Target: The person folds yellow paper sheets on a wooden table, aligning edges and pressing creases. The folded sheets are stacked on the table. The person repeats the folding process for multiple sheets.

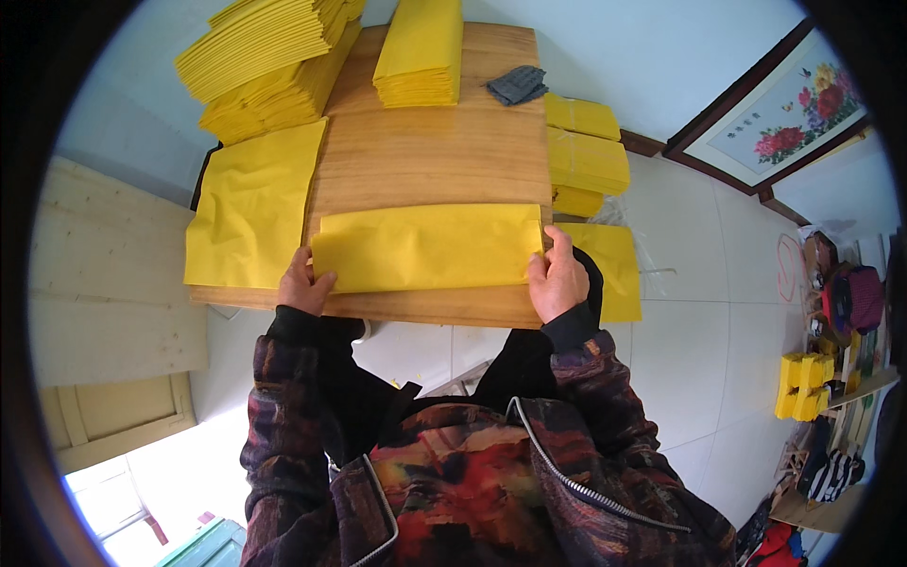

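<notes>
A long folded yellow sheet [427,248] lies across the near part of the wooden table, its long side along the front edge. My left hand [304,283] pinches its near left corner between thumb and fingers. At the opposite end, my right hand [559,276] grips the right edge, with the thumb on top and the other fingertips partly hidden. To the left of the folded piece, a wide yellow sheet [250,210] lies flat with slight wrinkles, close to my left hand.
The wooden table [425,151] carries a tall stack of yellow sheets [274,76] at the far left and a neat folded stack [419,57] at the back. A grey cloth [517,86] lies at the far right corner. Yellow bundles [586,161] stand beyond the table's right side.
</notes>
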### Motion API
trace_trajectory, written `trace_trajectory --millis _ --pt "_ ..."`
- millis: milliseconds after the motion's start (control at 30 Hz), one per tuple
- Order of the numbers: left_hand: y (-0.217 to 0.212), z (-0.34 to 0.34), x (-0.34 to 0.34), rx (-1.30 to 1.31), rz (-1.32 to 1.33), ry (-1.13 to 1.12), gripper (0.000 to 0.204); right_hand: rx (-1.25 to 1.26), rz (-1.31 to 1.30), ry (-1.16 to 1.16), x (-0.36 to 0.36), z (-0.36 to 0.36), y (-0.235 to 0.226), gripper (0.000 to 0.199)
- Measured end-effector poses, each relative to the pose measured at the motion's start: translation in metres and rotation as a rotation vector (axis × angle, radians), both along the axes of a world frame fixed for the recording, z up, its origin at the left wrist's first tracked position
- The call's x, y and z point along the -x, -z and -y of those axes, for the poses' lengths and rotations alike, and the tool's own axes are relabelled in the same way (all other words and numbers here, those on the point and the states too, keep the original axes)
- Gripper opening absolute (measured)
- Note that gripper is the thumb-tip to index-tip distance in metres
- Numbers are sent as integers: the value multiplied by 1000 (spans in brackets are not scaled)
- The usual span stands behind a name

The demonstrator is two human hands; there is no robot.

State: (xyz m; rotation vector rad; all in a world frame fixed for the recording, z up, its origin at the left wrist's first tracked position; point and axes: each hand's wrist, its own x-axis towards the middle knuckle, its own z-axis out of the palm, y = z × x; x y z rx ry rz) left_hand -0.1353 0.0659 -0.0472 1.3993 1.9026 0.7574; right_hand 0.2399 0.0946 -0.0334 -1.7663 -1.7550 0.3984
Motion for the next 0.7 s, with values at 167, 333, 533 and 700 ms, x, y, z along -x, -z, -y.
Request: trace_trajectory --millis 167,333,533,700 --pt "6 3 -7 -126 135 -54 36 15 1 2 0 -1 1 36" --pt "8 7 -10 -181 165 -39 35 53 -5 -16 0 0 -1 31" --pt "5 8 -11 -136 11 -54 37 57 18 -11 1 -2 0 31" --pt "6 7 -13 -137 -42 -79 39 40 26 -9 1 -3 1 31"
